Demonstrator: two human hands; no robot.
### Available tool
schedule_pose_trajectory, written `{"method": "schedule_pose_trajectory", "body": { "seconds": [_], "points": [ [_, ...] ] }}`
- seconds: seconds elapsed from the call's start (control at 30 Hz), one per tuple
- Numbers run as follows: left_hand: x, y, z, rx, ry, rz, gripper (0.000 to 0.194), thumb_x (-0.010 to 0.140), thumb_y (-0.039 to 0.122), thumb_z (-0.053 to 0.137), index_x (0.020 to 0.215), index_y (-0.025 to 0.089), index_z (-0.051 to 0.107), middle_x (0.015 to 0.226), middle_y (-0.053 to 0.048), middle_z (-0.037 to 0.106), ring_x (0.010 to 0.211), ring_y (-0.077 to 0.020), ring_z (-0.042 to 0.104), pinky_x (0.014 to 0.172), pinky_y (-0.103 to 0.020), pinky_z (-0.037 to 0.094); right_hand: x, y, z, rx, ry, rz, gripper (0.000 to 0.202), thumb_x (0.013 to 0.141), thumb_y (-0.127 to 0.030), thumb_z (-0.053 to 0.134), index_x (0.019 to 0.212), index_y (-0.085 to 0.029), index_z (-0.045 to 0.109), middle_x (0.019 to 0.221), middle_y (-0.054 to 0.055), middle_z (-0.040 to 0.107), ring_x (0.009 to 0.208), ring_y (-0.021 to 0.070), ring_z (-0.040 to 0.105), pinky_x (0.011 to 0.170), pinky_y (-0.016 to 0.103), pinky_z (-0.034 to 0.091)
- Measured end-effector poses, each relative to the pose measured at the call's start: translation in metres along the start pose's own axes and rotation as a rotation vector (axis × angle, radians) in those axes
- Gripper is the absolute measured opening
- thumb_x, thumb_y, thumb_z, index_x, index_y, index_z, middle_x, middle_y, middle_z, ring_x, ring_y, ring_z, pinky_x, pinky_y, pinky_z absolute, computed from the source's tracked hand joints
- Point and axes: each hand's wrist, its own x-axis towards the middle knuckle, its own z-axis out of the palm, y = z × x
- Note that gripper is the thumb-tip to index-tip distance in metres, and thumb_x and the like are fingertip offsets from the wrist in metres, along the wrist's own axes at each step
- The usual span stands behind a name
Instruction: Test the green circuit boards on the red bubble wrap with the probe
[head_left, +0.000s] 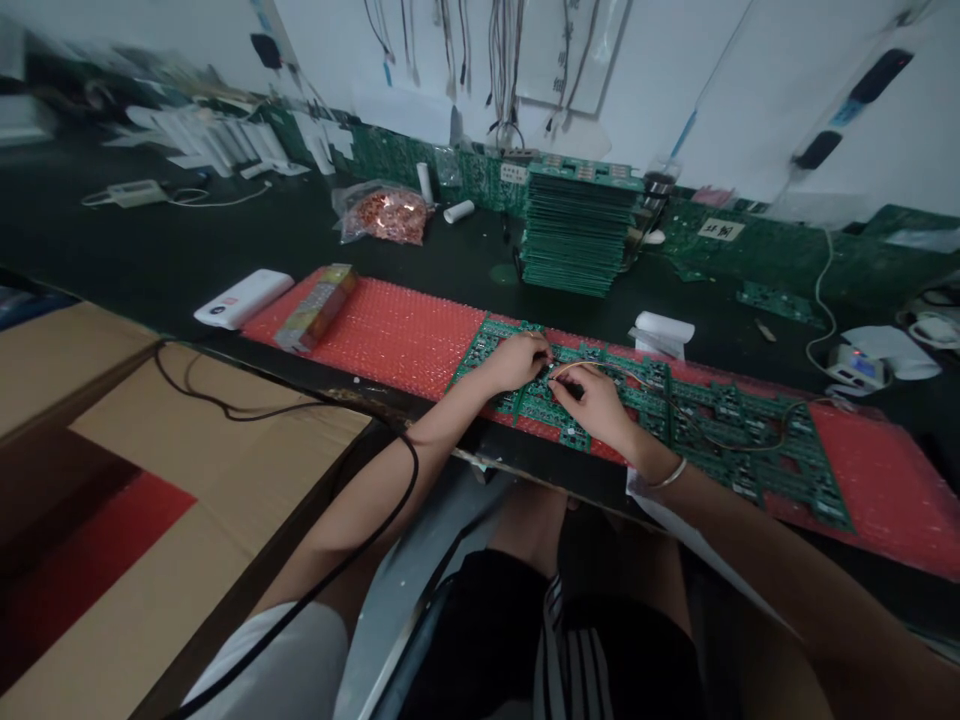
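Green circuit boards (757,425) lie in a row on a red bubble-wrap sheet (405,325) along the table's front edge. My right hand (596,405) is closed in a pinch on the end of a thin wire cable (622,369), close above one board. From there the cable runs right, across the other boards. My left hand (517,363) rests on the same board, its fingers curled and close to my right fingertips. Whatever is between the left fingertips, if anything, is too small to make out.
Behind the boards stands a tall stack of green boards (576,230). A bag of copper-coloured parts (390,214), a white power bank (244,298) and a yellowish-grey block (316,308) are to the left. A black cord (409,490) hangs across my left arm. Cardboard boxes (225,440) stand at left.
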Motion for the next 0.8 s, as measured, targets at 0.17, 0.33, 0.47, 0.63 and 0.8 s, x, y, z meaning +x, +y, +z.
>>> {"method": "schedule_pose_trajectory", "body": {
  "seconds": [0.17, 0.33, 0.47, 0.63, 0.8],
  "points": [
    [0.003, -0.005, -0.001, -0.031, -0.027, 0.032, 0.019, 0.085, 0.008, 0.053, 0.085, 0.014, 0.071, 0.090, -0.008, 0.071, 0.090, -0.0195, 0.065, 0.088, -0.032, 0.050, -0.003, -0.004, -0.007, 0.015, 0.184, 0.045, 0.010, 0.091, -0.030, 0.055, 0.088, -0.024, 0.063, 0.092, 0.006, 0.071, 0.088, 0.0219, 0.066, 0.084, 0.037, 0.052],
    [0.006, -0.003, -0.002, 0.091, -0.093, 0.083, 0.018, 0.087, 0.010, 0.054, 0.086, 0.015, 0.072, 0.090, -0.009, 0.070, 0.096, -0.0216, 0.063, 0.092, -0.033, 0.048, -0.004, 0.009, -0.006, 0.073, 0.292, 0.223, 0.017, 0.089, -0.037, 0.056, 0.090, -0.022, 0.062, 0.088, 0.006, 0.070, 0.083, 0.0215, 0.066, 0.081, 0.037, 0.051],
    [0.005, 0.003, 0.000, 0.230, -0.107, 0.072, 0.021, 0.091, 0.014, 0.051, 0.089, 0.013, 0.072, 0.096, -0.011, 0.069, 0.098, -0.0224, 0.064, 0.091, -0.033, 0.048, -0.004, 0.017, -0.002, 0.130, 0.295, 0.284, 0.018, 0.089, -0.038, 0.057, 0.090, -0.021, 0.062, 0.086, 0.006, 0.069, 0.080, 0.0205, 0.065, 0.079, 0.035, 0.051],
    [0.001, 0.009, 0.001, 0.344, -0.082, 0.092, 0.026, 0.096, 0.018, 0.047, 0.093, 0.013, 0.072, 0.100, -0.012, 0.068, 0.099, -0.0229, 0.064, 0.090, -0.034, 0.048, -0.005, 0.017, 0.000, 0.159, 0.304, 0.289, 0.017, 0.088, -0.038, 0.058, 0.090, -0.021, 0.062, 0.086, 0.005, 0.069, 0.080, 0.0199, 0.065, 0.078, 0.034, 0.050],
    [0.000, 0.007, 0.000, 0.291, -0.076, 0.091, 0.022, 0.092, 0.017, 0.052, 0.104, 0.018, 0.070, 0.106, -0.010, 0.070, 0.102, -0.0236, 0.066, 0.091, -0.035, 0.049, -0.004, 0.015, -0.001, 0.159, 0.298, 0.294, 0.019, 0.088, -0.040, 0.058, 0.089, -0.021, 0.061, 0.085, 0.005, 0.069, 0.078, 0.0191, 0.065, 0.077, 0.034, 0.051]
  ]
}}
